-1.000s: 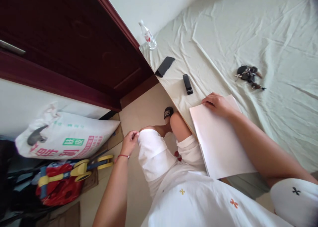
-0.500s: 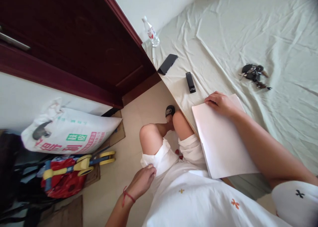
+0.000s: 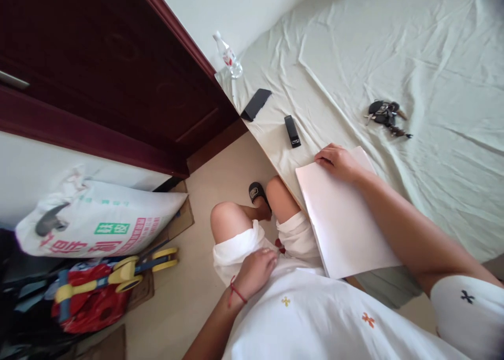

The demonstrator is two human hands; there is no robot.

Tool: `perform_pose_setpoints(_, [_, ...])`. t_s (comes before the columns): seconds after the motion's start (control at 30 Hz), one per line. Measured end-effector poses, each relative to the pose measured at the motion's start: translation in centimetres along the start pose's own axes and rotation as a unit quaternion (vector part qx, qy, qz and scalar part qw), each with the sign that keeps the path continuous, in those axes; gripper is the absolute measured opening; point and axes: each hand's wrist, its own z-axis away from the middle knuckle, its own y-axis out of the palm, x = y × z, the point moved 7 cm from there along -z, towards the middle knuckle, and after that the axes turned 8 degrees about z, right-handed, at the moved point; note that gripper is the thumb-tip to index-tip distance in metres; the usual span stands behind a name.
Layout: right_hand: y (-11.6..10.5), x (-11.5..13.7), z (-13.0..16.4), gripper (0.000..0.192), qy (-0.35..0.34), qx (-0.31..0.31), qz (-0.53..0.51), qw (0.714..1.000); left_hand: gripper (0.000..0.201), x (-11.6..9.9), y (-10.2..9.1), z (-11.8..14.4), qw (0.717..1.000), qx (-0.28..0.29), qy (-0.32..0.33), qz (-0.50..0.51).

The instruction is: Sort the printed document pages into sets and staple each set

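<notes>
Our right hand [image 3: 338, 162] presses flat on the paper [image 3: 344, 221] at the bed's [image 3: 433, 61] edge; thin, floppy, best pinched by a corner. Left hand [image 3: 255, 272] grips our shorts [image 3: 236, 247].

left hand [image 3: 255, 272] moved from the knee back onto the lap, white shorts [image 3: 236, 247] now hitched up, knee bared

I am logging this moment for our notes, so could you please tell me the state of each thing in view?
White paper: flat on the bed, overhanging its edge.
Right hand: resting on the paper's far corner.
Left hand: on the white shorts.
Water bottle: upright, capped.
Phone: lying flat, screen dark.
Keys: bunched on the sheet.
Door: closed.
</notes>
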Motion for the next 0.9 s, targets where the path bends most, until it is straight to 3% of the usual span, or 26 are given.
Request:
perform_pose_setpoints(0.07, [-0.2,0.3,-0.1,0.027,0.011,0.002,0.0,1.0,0.033,-2.1,-2.5,-1.4,0.984,-0.109,0.032,0.14])
perform_pose_setpoints(0.13, [-0.7,1.1,-0.3,0.027,0.015,-0.002,0.007,1.0,0.039,-4.4,-4.3,-3.2,0.941,-0.175,0.065,0.282])
perform_pose_setpoints(0.27, [-2.7,4.0,-0.8,0.027,-0.013,-0.028,0.026,0.999,0.068,-8.0,-4.9,-8.0,0.844,-0.173,0.067,0.504])
perform_pose_setpoints(0.37, [-4.2,5.9,-1.1,0.026,-0.033,-0.049,0.031,0.998,0.069,-9.3,-5.1,-9.8,0.821,-0.192,0.066,0.533])
perform_pose_setpoints(0.47, [-5.1,6.5,-1.3,0.026,-0.035,-0.071,0.032,0.996,0.065,-9.4,-5.3,-9.4,0.811,-0.195,0.076,0.546])
perform_pose_setpoints(0.67, [-4.6,7.0,-1.5,0.028,-0.028,-0.08,0.017,0.996,0.06,-10.1,-2.0,-8.9,0.83,-0.067,0.069,0.55])
perform_pose_setpoints(0.8, [-5.0,7.1,-1.5,0.028,-0.042,-0.088,0.021,0.995,0.063,-9.7,-0.7,-9.8,0.792,-0.073,0.034,0.605])
perform_pose_setpoints(0.9, [-6.4,4.5,-0.2,0.029,-0.001,-0.142,0.017,0.99,0.062,-9.5,-0.6,-10.0,0.763,-0.077,0.021,0.641])
